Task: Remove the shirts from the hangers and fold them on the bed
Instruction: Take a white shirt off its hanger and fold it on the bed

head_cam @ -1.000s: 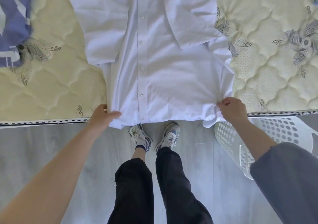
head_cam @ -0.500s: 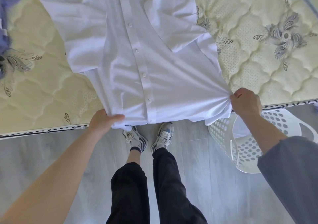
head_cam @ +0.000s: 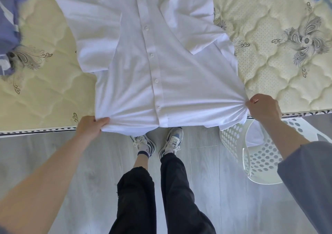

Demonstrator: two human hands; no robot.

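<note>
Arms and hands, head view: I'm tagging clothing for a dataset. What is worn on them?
The right arm has a loose grey-blue sleeve ending partway along the forearm; the right hand is bare. The left arm is uncovered for its visible length, the left hand bare too. No watch, ring or glove shows.

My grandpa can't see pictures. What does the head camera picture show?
The left hand and right hand grip the bottom corners of a white button shirt spread on a quilted mattress. A white laundry basket stands on the floor.

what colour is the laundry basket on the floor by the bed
White, with round perforations; the laundry basket shows in the head view.
</note>
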